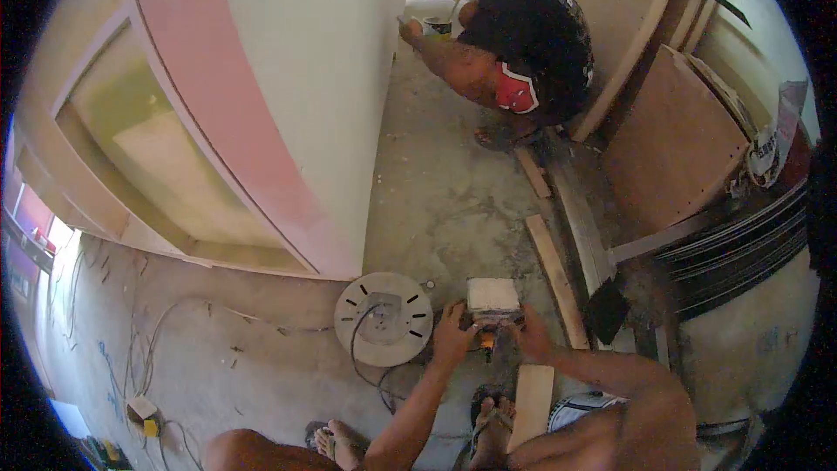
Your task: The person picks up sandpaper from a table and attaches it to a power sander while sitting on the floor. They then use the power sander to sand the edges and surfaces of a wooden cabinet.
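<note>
Between my two hands is what looks like an electric sander [493,298], its pale square pad turned up and an orange part showing underneath. My left hand [450,333] grips its left side with the fingers curled. On the right side my right hand [532,335] is closed against it, the fingertips partly hidden under the pad. Just left of my left hand, a round cable reel [384,353] lies flat on the floor with a dark cord running from it. A short wooden board [533,401] lies by my right forearm, close to my foot.
Ahead, a person [532,35] in a black shirt squats beside the white and pink panel [296,78], near a paint can [437,27]. Wood strips [558,279] lie at right, below leaning brown boards [667,144]. Loose cable [174,307] crosses the floor at left.
</note>
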Demonstrator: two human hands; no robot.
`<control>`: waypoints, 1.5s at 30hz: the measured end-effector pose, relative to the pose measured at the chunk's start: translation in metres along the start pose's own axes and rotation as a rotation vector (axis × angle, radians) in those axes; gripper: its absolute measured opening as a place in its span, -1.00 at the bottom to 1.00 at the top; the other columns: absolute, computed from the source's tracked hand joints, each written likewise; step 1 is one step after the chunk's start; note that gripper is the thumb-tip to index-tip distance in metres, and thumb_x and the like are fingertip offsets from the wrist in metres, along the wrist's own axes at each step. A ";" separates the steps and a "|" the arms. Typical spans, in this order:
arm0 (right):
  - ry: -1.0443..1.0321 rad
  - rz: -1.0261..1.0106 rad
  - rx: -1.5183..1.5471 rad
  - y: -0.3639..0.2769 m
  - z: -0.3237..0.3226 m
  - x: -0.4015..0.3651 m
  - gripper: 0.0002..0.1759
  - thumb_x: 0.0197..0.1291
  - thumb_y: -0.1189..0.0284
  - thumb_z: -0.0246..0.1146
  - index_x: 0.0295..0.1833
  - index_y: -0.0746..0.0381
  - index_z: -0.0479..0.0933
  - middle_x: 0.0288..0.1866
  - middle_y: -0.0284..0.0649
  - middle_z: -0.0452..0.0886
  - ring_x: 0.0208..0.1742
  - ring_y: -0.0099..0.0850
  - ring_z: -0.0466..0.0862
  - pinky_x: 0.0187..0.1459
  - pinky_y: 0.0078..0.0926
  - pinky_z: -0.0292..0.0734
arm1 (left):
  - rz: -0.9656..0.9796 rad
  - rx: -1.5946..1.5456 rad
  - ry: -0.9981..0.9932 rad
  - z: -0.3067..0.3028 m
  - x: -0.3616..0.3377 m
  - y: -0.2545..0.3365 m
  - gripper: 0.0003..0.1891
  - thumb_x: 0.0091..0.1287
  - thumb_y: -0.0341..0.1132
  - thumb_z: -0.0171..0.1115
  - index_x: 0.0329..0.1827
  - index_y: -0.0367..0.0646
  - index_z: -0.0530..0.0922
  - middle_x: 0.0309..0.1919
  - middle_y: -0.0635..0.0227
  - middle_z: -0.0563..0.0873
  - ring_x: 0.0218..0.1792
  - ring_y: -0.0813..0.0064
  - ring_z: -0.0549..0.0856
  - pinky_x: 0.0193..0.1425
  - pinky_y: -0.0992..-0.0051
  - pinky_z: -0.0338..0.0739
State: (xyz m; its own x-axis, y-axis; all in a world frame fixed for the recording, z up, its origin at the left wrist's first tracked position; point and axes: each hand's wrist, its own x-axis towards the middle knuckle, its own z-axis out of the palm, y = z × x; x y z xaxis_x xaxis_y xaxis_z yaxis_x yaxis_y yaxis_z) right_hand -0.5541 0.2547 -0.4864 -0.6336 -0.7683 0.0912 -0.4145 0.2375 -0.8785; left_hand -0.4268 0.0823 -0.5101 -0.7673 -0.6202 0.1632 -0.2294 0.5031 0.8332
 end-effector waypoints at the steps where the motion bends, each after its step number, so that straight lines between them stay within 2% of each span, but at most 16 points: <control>1: 0.015 -0.034 0.017 0.007 -0.001 0.001 -0.43 0.30 0.29 0.32 0.29 0.32 0.31 -0.05 -0.05 0.59 -0.14 -0.26 0.65 -0.13 -0.31 0.56 | -0.026 0.016 -0.023 0.001 0.002 0.000 -0.30 0.18 0.03 0.38 0.24 -0.32 0.46 0.24 0.02 0.50 0.17 -0.01 0.57 0.21 0.16 0.48; 4: -0.036 0.141 -0.327 -0.030 -0.014 0.009 -0.44 0.32 0.18 0.29 0.25 0.31 0.34 -0.09 -0.03 0.55 -0.20 -0.22 0.62 -0.22 -0.27 0.54 | -0.077 0.055 -0.063 0.002 0.007 0.006 -0.28 0.21 0.09 0.34 0.24 -0.33 0.46 0.25 0.01 0.49 0.18 -0.04 0.56 0.22 0.15 0.47; 9: -0.059 0.077 -0.315 -0.003 -0.012 0.015 -0.44 0.33 0.11 0.26 0.23 0.29 0.35 -0.10 0.01 0.53 -0.23 -0.17 0.62 -0.25 -0.27 0.53 | -0.045 0.139 -0.021 0.021 0.007 -0.018 -0.24 0.24 0.15 0.29 0.21 -0.41 0.43 0.25 -0.09 0.47 0.20 -0.09 0.53 0.23 0.12 0.46; 15: -0.095 0.141 -0.393 -0.013 -0.012 0.020 -0.46 0.30 0.15 0.28 0.21 0.28 0.38 -0.10 0.02 0.54 -0.23 -0.12 0.62 -0.26 -0.24 0.53 | 0.068 0.169 0.118 0.036 -0.004 -0.035 -0.37 0.25 0.12 0.29 -0.08 -0.41 0.46 -0.02 -0.19 0.53 0.02 -0.16 0.54 0.02 0.05 0.46; 23: 0.073 -0.081 -0.307 -0.023 -0.001 0.003 -0.47 0.22 0.22 0.34 0.18 0.27 0.39 -0.07 0.05 0.57 -0.14 -0.05 0.62 -0.16 -0.19 0.53 | 0.030 -0.046 0.123 0.011 -0.019 -0.009 -0.60 0.31 0.01 0.28 -0.24 -0.22 0.54 -0.42 0.05 0.61 -0.31 -0.06 0.62 -0.10 0.11 0.47; 26: -0.275 0.476 -0.157 -0.060 -0.032 0.008 -0.43 0.14 0.20 0.41 0.15 0.25 0.40 0.03 0.05 0.54 0.00 -0.01 0.59 -0.02 -0.15 0.52 | 0.176 -0.072 -0.064 -0.005 -0.018 -0.008 -0.62 0.37 -0.03 0.21 -0.14 -0.24 0.56 -0.28 0.00 0.63 -0.22 -0.07 0.63 -0.05 0.10 0.50; 29: 0.043 -0.172 -0.473 -0.076 -0.042 0.016 -0.36 0.04 0.14 0.48 0.14 0.23 0.41 0.13 0.01 0.49 0.04 -0.02 0.57 0.09 -0.14 0.49 | 0.078 0.034 -0.281 -0.004 -0.014 -0.019 -0.65 0.43 -0.09 0.13 -0.03 -0.24 0.57 -0.08 -0.06 0.63 -0.10 -0.07 0.63 0.04 0.08 0.52; 32: -0.116 -0.040 -0.504 -0.118 -0.057 0.027 -0.31 -0.05 0.16 0.54 0.13 0.21 0.41 0.19 -0.04 0.46 0.05 -0.06 0.58 0.16 -0.16 0.47 | 0.127 0.003 -0.337 -0.006 -0.012 -0.028 -0.66 0.45 -0.12 0.10 0.03 -0.24 0.56 0.14 -0.09 0.56 0.02 -0.06 0.62 0.10 0.08 0.51; 33: -0.156 -0.236 -0.600 -0.104 -0.058 0.029 -0.38 -0.03 0.20 0.53 0.08 0.22 0.43 0.18 -0.06 0.47 0.06 -0.12 0.58 0.13 -0.19 0.49 | 0.119 0.006 -0.333 -0.004 -0.013 -0.033 -0.66 0.45 -0.12 0.10 0.03 -0.24 0.56 0.14 -0.09 0.56 0.02 -0.06 0.62 0.10 0.08 0.51; 35: -0.203 -0.434 -0.684 -0.061 -0.062 0.039 -0.45 0.00 0.23 0.51 0.03 0.24 0.45 0.16 -0.07 0.48 0.06 -0.18 0.59 0.10 -0.22 0.50 | 0.435 0.127 -0.121 0.001 -0.019 -0.046 -0.71 0.44 -0.17 0.11 0.01 -0.21 0.55 0.13 -0.07 0.56 0.01 -0.06 0.63 0.05 0.10 0.54; 37: -0.059 -0.260 -0.433 -0.028 -0.067 0.062 -0.65 0.14 0.33 0.40 -0.05 0.26 0.50 0.04 -0.12 0.52 -0.02 -0.33 0.59 -0.02 -0.32 0.51 | 0.469 0.144 -0.116 -0.002 -0.026 -0.049 -0.73 0.42 -0.18 0.12 -0.01 -0.19 0.55 0.07 -0.03 0.57 -0.02 -0.06 0.63 0.02 0.10 0.54; 39: 0.184 -0.314 -0.395 -0.031 -0.078 0.097 -0.80 0.28 0.37 0.29 -0.11 0.27 0.54 -0.15 -0.18 0.57 -0.15 -0.47 0.58 -0.14 -0.41 0.50 | 0.512 0.151 -0.115 -0.013 -0.028 -0.038 -0.75 0.40 -0.19 0.13 -0.04 -0.17 0.54 0.00 0.01 0.59 -0.05 -0.06 0.63 -0.01 0.09 0.54; 40: 0.309 -0.101 -0.075 -0.062 -0.085 0.108 -0.79 0.30 0.34 0.27 -0.13 0.27 0.53 -0.27 -0.22 0.55 -0.23 -0.50 0.57 -0.21 -0.44 0.48 | 0.420 0.131 -0.204 -0.025 -0.028 -0.024 -0.77 0.38 -0.21 0.13 -0.06 -0.15 0.54 -0.06 0.07 0.58 -0.07 -0.04 0.63 -0.03 0.09 0.54; 42: 0.548 -0.032 -0.122 -0.050 -0.110 0.140 -0.75 0.33 0.28 0.26 -0.17 0.26 0.52 -0.43 -0.30 0.50 -0.37 -0.55 0.53 -0.34 -0.50 0.44 | 0.327 0.106 -0.311 -0.028 -0.036 -0.023 -0.79 0.36 -0.22 0.13 -0.08 -0.14 0.53 -0.11 0.12 0.58 -0.09 -0.03 0.63 -0.04 0.08 0.53; 44: 0.648 -0.167 -0.495 -0.015 -0.134 0.156 -0.73 0.34 0.24 0.26 -0.19 0.25 0.51 -0.49 -0.33 0.47 -0.43 -0.57 0.51 -0.40 -0.52 0.42 | 0.430 0.220 -0.310 -0.019 -0.037 -0.039 -0.80 0.35 -0.22 0.13 -0.09 -0.12 0.53 -0.12 0.17 0.58 -0.09 -0.01 0.64 -0.05 0.09 0.54; 45: 0.527 0.143 -0.191 -0.026 -0.145 0.157 -0.73 0.34 0.24 0.26 -0.15 0.25 0.53 -0.47 -0.31 0.48 -0.43 -0.55 0.52 -0.41 -0.48 0.44 | 0.467 0.258 -0.310 -0.019 -0.035 -0.039 -0.80 0.34 -0.22 0.13 -0.09 -0.11 0.54 -0.13 0.18 0.58 -0.09 0.00 0.64 -0.05 0.09 0.54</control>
State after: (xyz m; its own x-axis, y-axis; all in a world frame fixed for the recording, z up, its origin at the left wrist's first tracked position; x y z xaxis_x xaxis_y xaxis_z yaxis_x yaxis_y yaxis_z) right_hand -0.7372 0.2142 -0.3816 -0.9116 -0.3322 0.2423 -0.3804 0.4577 -0.8036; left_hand -0.3792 0.0728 -0.5383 -0.9512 -0.1146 0.2864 0.0650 0.8331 0.5493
